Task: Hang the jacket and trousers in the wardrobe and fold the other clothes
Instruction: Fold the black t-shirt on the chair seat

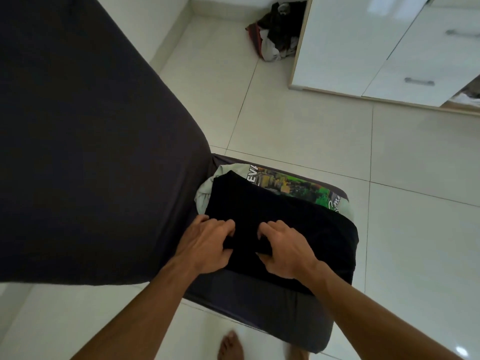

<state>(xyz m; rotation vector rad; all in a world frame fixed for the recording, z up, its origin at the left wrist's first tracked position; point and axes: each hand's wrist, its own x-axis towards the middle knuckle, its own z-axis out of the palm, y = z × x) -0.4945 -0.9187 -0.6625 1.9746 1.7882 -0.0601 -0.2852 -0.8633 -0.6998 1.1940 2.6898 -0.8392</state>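
Glossy white floor tiles [298,120] surround a dark grey cushioned stool [259,302] at lower centre, where the left hand [207,242] and right hand [283,249] pinch the near edge of a folded black cloth garment [285,216]. Beneath it lies a pale printed T-shirt [293,185]. White glossy wardrobe [363,42] stands upper right, beside a heap of crumpled clothes [278,32].

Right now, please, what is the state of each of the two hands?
Left hand: fingers curled, gripping the near edge of the black garment.
Right hand: fingers curled, gripping the same black garment.
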